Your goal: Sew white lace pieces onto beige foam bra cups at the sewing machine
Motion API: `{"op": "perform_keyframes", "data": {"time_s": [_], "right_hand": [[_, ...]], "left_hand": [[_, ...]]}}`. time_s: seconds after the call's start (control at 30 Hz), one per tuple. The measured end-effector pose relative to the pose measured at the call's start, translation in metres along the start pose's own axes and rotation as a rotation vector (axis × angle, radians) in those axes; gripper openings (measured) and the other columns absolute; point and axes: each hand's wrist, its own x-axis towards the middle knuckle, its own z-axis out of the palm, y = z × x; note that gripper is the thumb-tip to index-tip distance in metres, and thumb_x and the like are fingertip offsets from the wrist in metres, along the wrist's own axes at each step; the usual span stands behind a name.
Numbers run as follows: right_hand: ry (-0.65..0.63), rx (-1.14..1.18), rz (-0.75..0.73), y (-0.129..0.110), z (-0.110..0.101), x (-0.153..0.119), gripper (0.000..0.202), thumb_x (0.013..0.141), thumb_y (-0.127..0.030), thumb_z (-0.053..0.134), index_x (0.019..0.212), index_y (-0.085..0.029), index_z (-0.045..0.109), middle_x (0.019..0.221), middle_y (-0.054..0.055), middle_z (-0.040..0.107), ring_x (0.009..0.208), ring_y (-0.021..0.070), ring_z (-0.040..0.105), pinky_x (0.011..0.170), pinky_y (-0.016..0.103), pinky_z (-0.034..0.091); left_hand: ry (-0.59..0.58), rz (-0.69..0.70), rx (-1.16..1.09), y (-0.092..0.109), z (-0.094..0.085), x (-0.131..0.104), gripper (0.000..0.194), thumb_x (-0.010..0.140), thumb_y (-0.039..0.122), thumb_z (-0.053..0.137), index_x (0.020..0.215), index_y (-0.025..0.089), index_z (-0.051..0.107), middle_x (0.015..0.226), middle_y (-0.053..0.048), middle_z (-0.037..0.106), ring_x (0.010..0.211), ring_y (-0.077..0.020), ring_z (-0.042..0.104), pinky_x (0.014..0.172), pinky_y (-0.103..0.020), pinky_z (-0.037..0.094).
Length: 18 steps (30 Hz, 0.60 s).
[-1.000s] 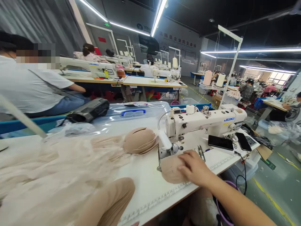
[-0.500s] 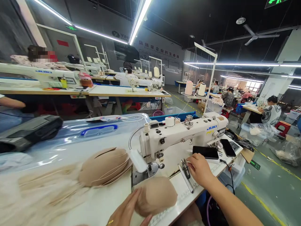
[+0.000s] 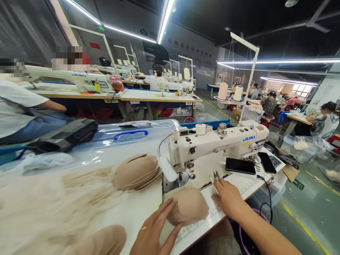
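A beige moulded bra cup (image 3: 190, 207) lies at the table's front edge, before the white sewing machine (image 3: 212, 141). My left hand (image 3: 156, 225) grips its left side, fingers on the far edge and thumb on the near edge. To the right, my right hand (image 3: 230, 198) is closed around thread snips (image 3: 216, 175), whose blades stick out past the fingers. A white pen (image 3: 211, 180) shows beside the blades; the hand hides most of both. Left of the needle area sits a stack of beige cups (image 3: 138, 171). More cups (image 3: 103, 241) lie at the bottom, nearer me.
Two black phones (image 3: 240, 166) (image 3: 267, 163) lie under the machine's right end. Pale fabric (image 3: 53, 202) spreads over the left of the table. Behind it are a clear plastic sheet (image 3: 106, 140) and a black device (image 3: 69, 136). Co-workers sit at other machines.
The view has swung left, so things appear further right. My right hand has closed over the snips, which lay in view beside the pen. My left hand stays on the cup.
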Motion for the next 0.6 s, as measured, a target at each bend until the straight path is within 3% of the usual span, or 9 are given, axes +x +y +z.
{"op": "perform_keyframes", "data": {"time_s": [0.13, 0.33, 0.47, 0.6], "right_hand": [[-0.057, -0.015, -0.003, 0.003, 0.013, -0.004, 0.047, 0.088, 0.003, 0.054, 0.126, -0.022, 0.066, 0.112, 0.015, 0.072, 0.088, 0.0272, 0.071, 0.069, 0.033, 0.052], [-0.084, 0.108, 0.013, 0.005, 0.009, -0.001, 0.061, 0.079, 0.008, 0.051, 0.128, -0.022, 0.071, 0.108, 0.016, 0.069, 0.091, 0.0301, 0.068, 0.075, 0.037, 0.053], [-0.079, 0.333, 0.035, 0.008, -0.006, -0.006, 0.062, 0.081, 0.002, 0.053, 0.133, -0.024, 0.073, 0.104, 0.012, 0.065, 0.092, 0.0291, 0.067, 0.084, 0.041, 0.053], [-0.088, 0.648, 0.092, 0.013, -0.013, -0.009, 0.043, 0.090, -0.012, 0.051, 0.119, -0.025, 0.081, 0.100, 0.007, 0.065, 0.089, 0.0242, 0.068, 0.089, 0.040, 0.055]], "left_hand": [[0.013, -0.035, -0.040, 0.015, -0.007, 0.003, 0.050, 0.104, 0.041, 0.056, 0.152, 0.031, 0.047, 0.143, -0.011, 0.071, 0.130, -0.0320, 0.069, 0.103, -0.048, 0.063], [-0.068, -0.125, -0.097, 0.013, -0.013, 0.008, 0.054, 0.102, 0.045, 0.059, 0.151, 0.025, 0.052, 0.147, -0.014, 0.068, 0.135, -0.0349, 0.065, 0.107, -0.053, 0.059], [-0.138, -0.323, -0.271, 0.023, -0.018, 0.029, 0.056, 0.096, 0.055, 0.062, 0.141, 0.023, 0.064, 0.151, -0.017, 0.064, 0.141, -0.0400, 0.058, 0.114, -0.064, 0.050], [-0.123, -0.504, -0.452, 0.038, -0.016, 0.057, 0.039, 0.083, 0.055, 0.071, 0.108, 0.026, 0.076, 0.134, -0.015, 0.073, 0.127, -0.0425, 0.064, 0.111, -0.066, 0.046]]}}
